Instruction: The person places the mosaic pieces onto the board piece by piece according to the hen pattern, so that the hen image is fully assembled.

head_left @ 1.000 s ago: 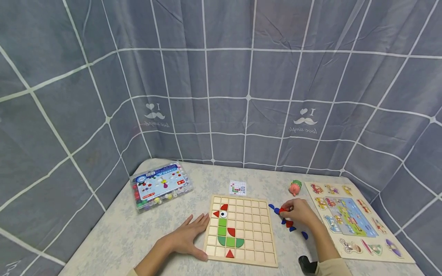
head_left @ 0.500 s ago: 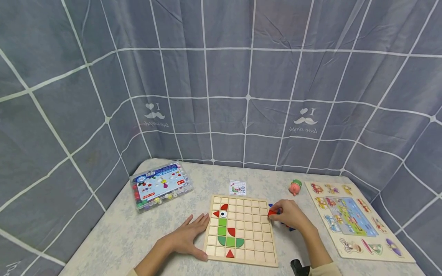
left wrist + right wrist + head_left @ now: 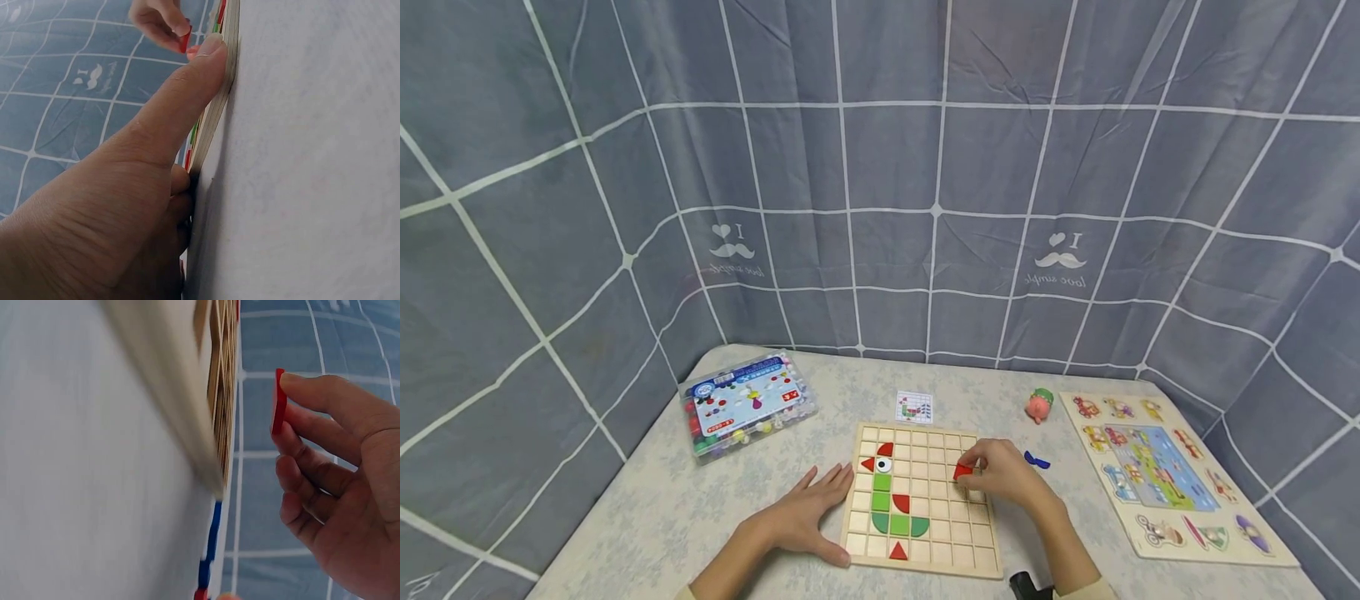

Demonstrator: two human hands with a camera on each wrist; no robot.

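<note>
My right hand [image 3: 1007,473] pinches a small red tile [image 3: 962,472] between thumb and fingers, above the right part of a wooden grid board [image 3: 942,533]. In the right wrist view that red tile [image 3: 279,403] is seen nearly edge-on, clear of the board. Fingers spread, my left hand [image 3: 805,512] rests at the board's left edge, its thumb [image 3: 187,87] touching the rim in the left wrist view. Green squares [image 3: 881,492], red pieces [image 3: 901,503] and an eye piece [image 3: 883,465] form a bird-like figure on the board's left side.
Loose blue pieces [image 3: 1037,460] lie right of the board, partly hidden by my right hand. A pattern card [image 3: 914,407] sits behind the board. Around it are a clear bead box [image 3: 748,400], a pink-green toy [image 3: 1039,405] and a picture puzzle [image 3: 1165,467].
My right hand has picked the red tile from the loose pieces and carried it left over the board. My left hand has stayed in place.
</note>
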